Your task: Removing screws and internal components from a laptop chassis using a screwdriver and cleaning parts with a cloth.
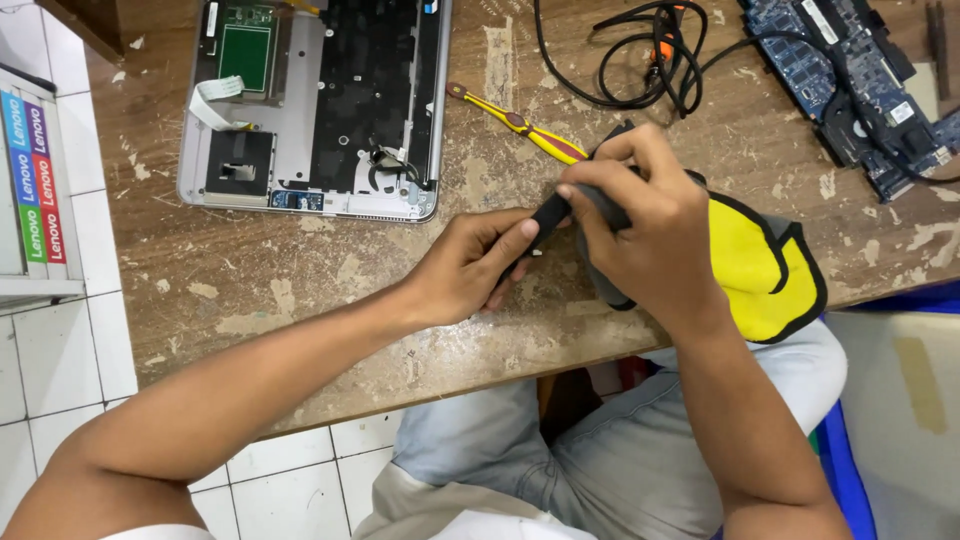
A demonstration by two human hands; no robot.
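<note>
Head view: no containers are seen; an opened silver laptop base (310, 105) lies at upper left of the worn wooden table (300, 290). At centre frame, a slim black bar-shaped part (545, 217) is pinched by the closed left hand (470, 265). Its upper end is covered by the right hand (645, 230), closed on a yellow black-edged cloth (760, 265).

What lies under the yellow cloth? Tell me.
The worn wooden table shows around the yellow cloth; the right hand covers its left part, so anything beneath stays hidden.

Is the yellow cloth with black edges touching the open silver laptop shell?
Apart. The head view shows bare wooden table between the yellow cloth and silver laptop shell.
</note>
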